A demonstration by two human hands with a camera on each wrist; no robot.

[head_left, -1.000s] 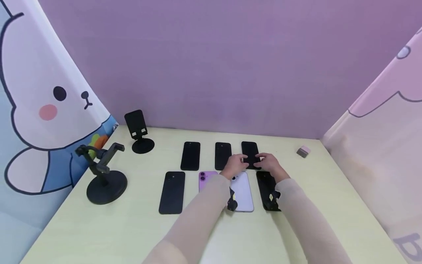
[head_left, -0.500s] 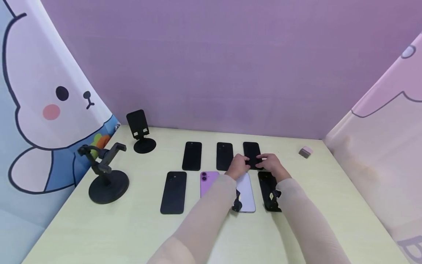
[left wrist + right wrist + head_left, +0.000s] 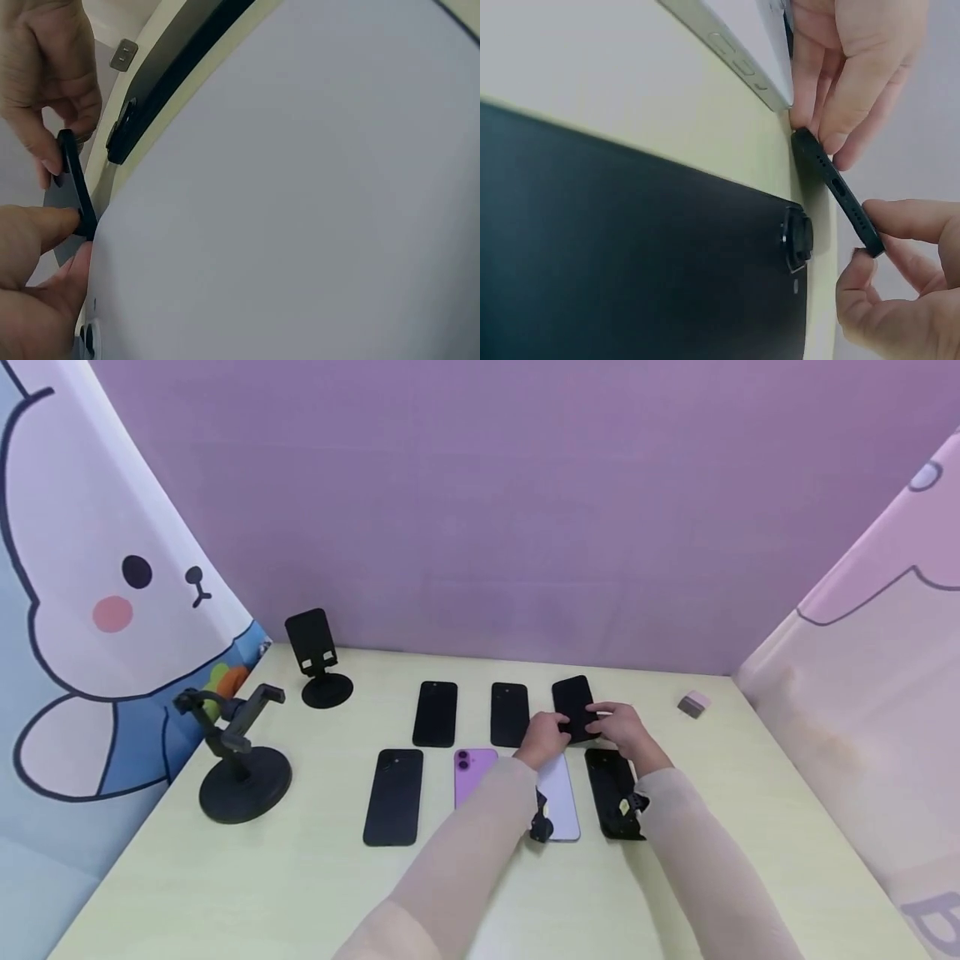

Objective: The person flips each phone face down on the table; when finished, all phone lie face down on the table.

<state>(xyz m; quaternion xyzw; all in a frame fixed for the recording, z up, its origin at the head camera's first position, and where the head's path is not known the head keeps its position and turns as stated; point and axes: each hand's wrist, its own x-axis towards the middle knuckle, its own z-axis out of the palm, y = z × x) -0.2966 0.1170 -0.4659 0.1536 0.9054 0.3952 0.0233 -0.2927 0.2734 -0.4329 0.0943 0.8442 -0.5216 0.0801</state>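
Observation:
A black phone (image 3: 572, 697) at the back right of the table is tilted, its near end raised. My left hand (image 3: 542, 741) pinches its near left corner between thumb and fingers. At the near right corner, my right hand (image 3: 625, 728) pinches it too. The right wrist view shows the phone's bottom edge with its port (image 3: 840, 187) between both hands. Below my left forearm lies a pale lavender phone (image 3: 561, 802), partly hidden. A glossy black phone (image 3: 609, 781) lies under my right wrist, its camera bump (image 3: 798, 238) plain in the right wrist view.
Two more black phones (image 3: 435, 714) lie in the back row. A dark phone (image 3: 393, 797) and a purple phone (image 3: 472, 768) lie in front. Black phone stands (image 3: 243, 785) occupy the left side. A small pink-and-grey block (image 3: 693, 703) sits at right, near fabric walls.
The pinched phone has turned slightly and its right side has come up. My right hand has risen a little with it; the left hand stays almost in place.

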